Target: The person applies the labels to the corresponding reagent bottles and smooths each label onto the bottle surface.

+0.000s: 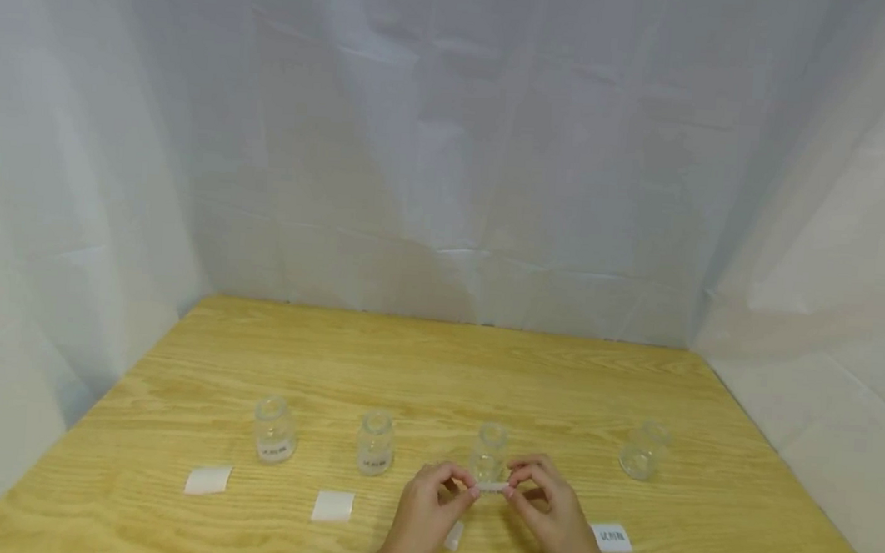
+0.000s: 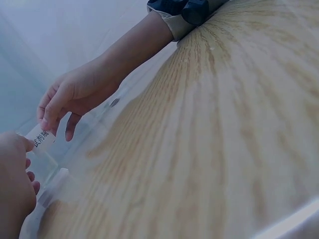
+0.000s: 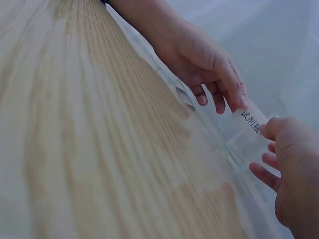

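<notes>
Between both hands is a small white label with handwritten black characters (image 3: 250, 121). My left hand (image 1: 428, 508) pinches one end between thumb and finger. The opposite end is pinched the same way by my right hand (image 1: 553, 509). In the head view the label is seen nearly edge-on, overlapping the lower front of a clear glass bottle (image 1: 490, 448). That bottle stands open-mouthed just beyond the fingertips. Partly hidden by the left wrist, a small white paper piece (image 1: 455, 536) lies on the table.
Two bottles on the left, an outer one (image 1: 274, 430) and an inner one (image 1: 376, 444), carry written labels. An unlabelled bottle (image 1: 644, 451) is at right. White paper pieces (image 1: 207, 480) (image 1: 333, 506) lie before the left bottles, and a written label (image 1: 612, 538) lies beside the right wrist.
</notes>
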The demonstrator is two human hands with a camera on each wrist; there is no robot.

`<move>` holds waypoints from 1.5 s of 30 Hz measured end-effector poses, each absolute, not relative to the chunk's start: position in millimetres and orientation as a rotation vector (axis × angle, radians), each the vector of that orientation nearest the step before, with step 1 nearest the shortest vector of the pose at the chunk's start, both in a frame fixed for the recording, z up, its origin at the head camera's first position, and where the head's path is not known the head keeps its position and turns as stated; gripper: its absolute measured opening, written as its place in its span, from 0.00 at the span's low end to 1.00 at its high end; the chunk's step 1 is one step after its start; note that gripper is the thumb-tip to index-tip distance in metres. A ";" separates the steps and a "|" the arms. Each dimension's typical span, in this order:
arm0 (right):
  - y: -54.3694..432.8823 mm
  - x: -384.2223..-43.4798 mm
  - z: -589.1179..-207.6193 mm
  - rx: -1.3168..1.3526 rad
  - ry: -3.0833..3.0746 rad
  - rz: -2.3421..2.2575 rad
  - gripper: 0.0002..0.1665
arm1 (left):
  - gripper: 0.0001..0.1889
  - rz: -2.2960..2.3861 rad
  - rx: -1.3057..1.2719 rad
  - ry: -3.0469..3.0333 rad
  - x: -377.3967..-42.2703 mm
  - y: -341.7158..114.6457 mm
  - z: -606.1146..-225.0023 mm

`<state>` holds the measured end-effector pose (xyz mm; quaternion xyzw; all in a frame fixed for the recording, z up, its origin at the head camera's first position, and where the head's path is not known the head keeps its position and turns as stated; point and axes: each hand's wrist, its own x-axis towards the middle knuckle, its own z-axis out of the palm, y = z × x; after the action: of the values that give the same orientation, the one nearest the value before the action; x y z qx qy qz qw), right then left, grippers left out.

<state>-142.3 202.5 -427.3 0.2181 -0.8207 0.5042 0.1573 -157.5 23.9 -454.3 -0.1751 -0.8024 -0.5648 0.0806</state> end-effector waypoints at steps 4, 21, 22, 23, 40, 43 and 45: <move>204.0 -146.3 -433.7 0.621 -2.318 1.426 0.11 | 0.05 -1.682 -0.521 -2.382 -159.5 24.9 -453.4; 209.8 -165.5 -446.8 0.667 -2.270 1.500 0.11 | 0.07 -1.683 -0.514 -2.372 -180.8 31.0 -458.2; 208.7 -164.4 -443.4 0.667 -2.279 1.496 0.11 | 0.07 -1.692 -0.517 -2.374 -181.2 31.2 -458.3; 207.7 -163.3 -440.2 0.668 -2.287 1.492 0.11 | 0.07 -1.698 -0.518 -2.376 -181.5 31.4 -458.2; 216.4 -182.9 -467.7 0.668 -2.286 1.475 0.09 | 0.06 -1.793 -0.581 -2.302 -185.3 33.8 -460.5; 214.7 -183.0 -466.4 0.664 -2.281 1.451 0.10 | 0.06 -1.805 -0.566 -2.279 -186.1 34.1 -460.7; 212.3 -181.3 -462.2 0.660 -2.277 1.428 0.11 | 0.06 -1.813 -0.557 -2.270 -186.5 34.4 -460.9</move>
<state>-181.3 212.3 -462.2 0.2343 -0.8084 0.5070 0.1860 -186.5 34.4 -460.9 -0.1875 -0.7640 -0.6105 0.0916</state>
